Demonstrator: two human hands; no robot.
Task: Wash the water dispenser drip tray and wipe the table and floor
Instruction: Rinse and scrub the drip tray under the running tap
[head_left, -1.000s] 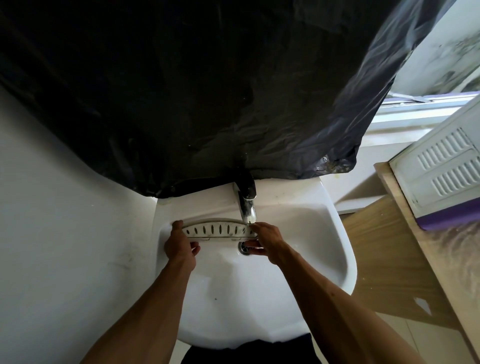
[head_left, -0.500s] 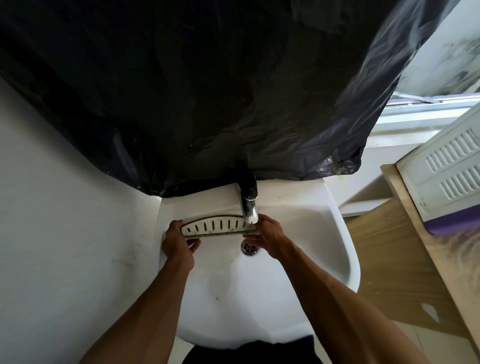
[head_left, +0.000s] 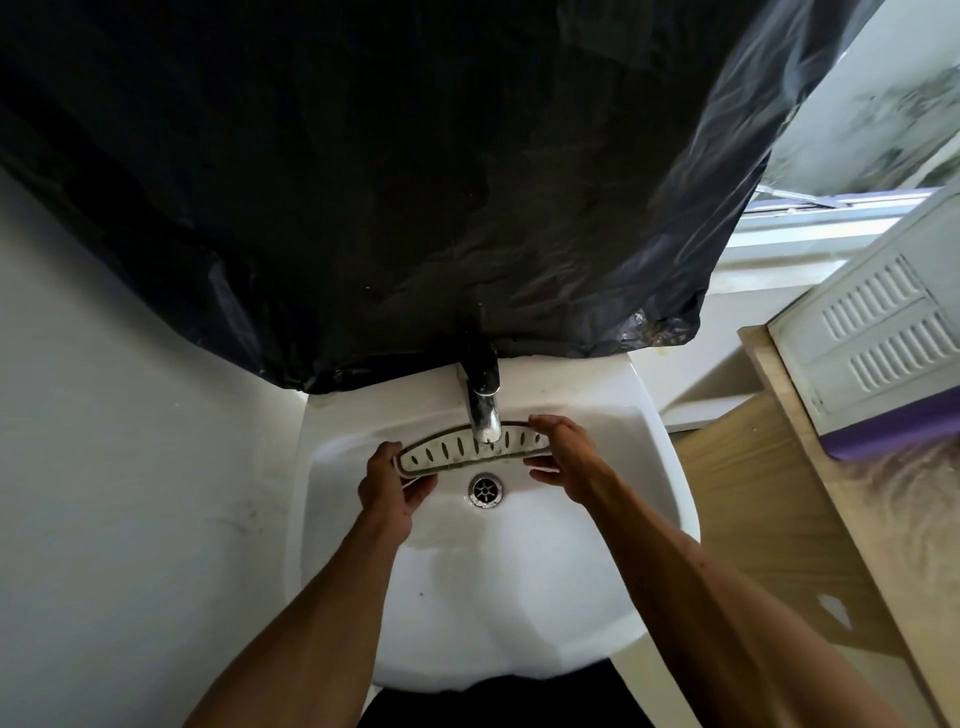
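1. We hold the tray (head_left: 439, 452) low in the sink (head_left: 649, 467), under the tap (head_left: 483, 410) and just behind the drain (head_left: 485, 490).
2. Our left hand (head_left: 389, 491) grips its left end, fingers curled round it.
3. Our right hand (head_left: 569, 460) clamps its right end between fingers and thumb.

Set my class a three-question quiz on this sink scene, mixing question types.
1. True or false: the tray lies in the sink untouched.
2. What is held under the tap? A tray, B sponge, C cup.
3. Fill in: the drain shows between the two ____.
Key: 1 false, left hand and right hand hold its ends; 2 A; 3 hands.
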